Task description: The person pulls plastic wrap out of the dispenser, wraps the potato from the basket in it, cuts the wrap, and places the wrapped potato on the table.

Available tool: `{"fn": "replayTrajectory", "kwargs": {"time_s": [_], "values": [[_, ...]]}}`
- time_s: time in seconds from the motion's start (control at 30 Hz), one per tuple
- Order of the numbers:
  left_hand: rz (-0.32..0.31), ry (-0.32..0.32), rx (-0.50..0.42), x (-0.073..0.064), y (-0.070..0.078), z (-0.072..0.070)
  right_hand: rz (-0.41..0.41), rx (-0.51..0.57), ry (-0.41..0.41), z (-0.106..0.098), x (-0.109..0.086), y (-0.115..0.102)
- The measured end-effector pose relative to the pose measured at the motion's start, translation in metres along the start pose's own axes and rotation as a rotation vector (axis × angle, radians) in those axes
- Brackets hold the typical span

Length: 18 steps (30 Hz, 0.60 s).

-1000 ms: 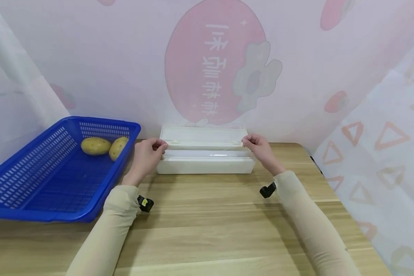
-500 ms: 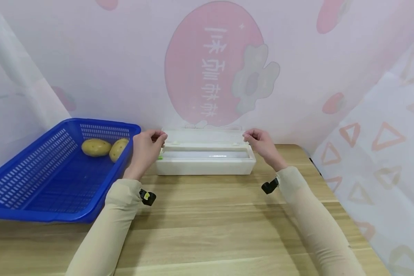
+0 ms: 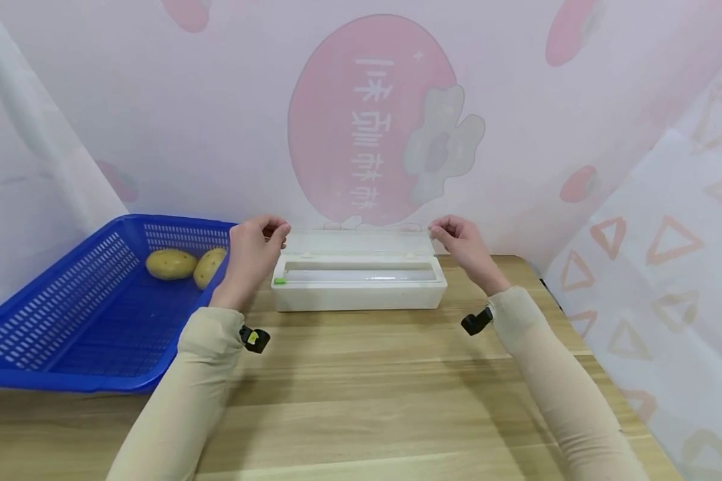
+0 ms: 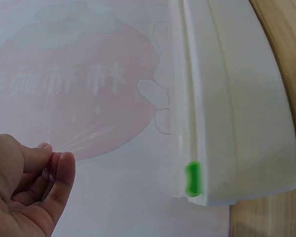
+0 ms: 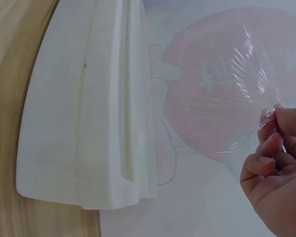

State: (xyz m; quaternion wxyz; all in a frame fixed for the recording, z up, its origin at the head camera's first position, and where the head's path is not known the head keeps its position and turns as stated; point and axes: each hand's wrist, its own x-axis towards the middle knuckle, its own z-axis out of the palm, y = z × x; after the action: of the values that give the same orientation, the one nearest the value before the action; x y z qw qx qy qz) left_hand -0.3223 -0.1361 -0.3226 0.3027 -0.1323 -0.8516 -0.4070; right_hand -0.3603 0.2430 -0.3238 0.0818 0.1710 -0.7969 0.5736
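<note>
Clear film (image 5: 261,79): strung btwn L grip (image 3: 249,257) & R grip (image 3: 466,247), prob. a corner in each; too see-through to trace fully fr. fingertips down to the box.
Film feel: by its glints & pleats, prob. v. light, limp, slick & clingy; likely tears or sticks to itself if tugged unevenly.
Film hold: best taken at the two corners w/ thumb + fingertips, grips level & well apart; a mid-edge hold wd prob. bunch it.
L grip: narrow, thumb & fingertips pinching film, pleats fanning out fr. the pinch.
R grip: likewise narrow on film, other fingers curled in toward palm.
White box (image 3: 359,298): btwn & below both grips, resting on tabletop (image 3: 349,387); looks stiff, prob. light enough to slide if the film is yanked.
Film roll (image 3: 331,275): in box's long opening, lower than grips; shiny, so prob. smooth to touch.
Green slider (image 3: 279,281): box's L end, below L grip.
Blue basket (image 3: 96,382): L of L grip, its near rim closer to the person than the grip is.
Potatoes (image 3: 171,264): 2, in basket's far end, nearest L grip; prob. firm, heavier than film.
Printed sheet (image 3: 517,107): upright, beyond both grips.
</note>
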Motion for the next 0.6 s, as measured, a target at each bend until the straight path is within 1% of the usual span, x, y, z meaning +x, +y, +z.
{"fn": "replayTrajectory", "kwargs": {"time_s": [0.1,0.27,0.33,0.43,0.6], "values": [[-0.007,-0.002,0.001,0.004,0.005,-0.003,-0.015,-0.006,-0.010,-0.004,0.001,-0.006],[-0.037,-0.031,-0.027,0.011,0.016,-0.010,-0.032,-0.012,-0.012,-0.011,0.004,-0.017],[-0.039,-0.037,-0.033,0.015,0.020,-0.012,-0.038,-0.015,-0.007,-0.014,0.005,-0.021],[-0.032,-0.041,-0.049,0.022,0.025,-0.015,-0.040,-0.027,-0.002,-0.017,0.007,-0.027],[0.025,-0.028,-0.037,0.034,0.031,-0.021,-0.035,-0.032,0.003,-0.023,0.010,-0.038]]}}
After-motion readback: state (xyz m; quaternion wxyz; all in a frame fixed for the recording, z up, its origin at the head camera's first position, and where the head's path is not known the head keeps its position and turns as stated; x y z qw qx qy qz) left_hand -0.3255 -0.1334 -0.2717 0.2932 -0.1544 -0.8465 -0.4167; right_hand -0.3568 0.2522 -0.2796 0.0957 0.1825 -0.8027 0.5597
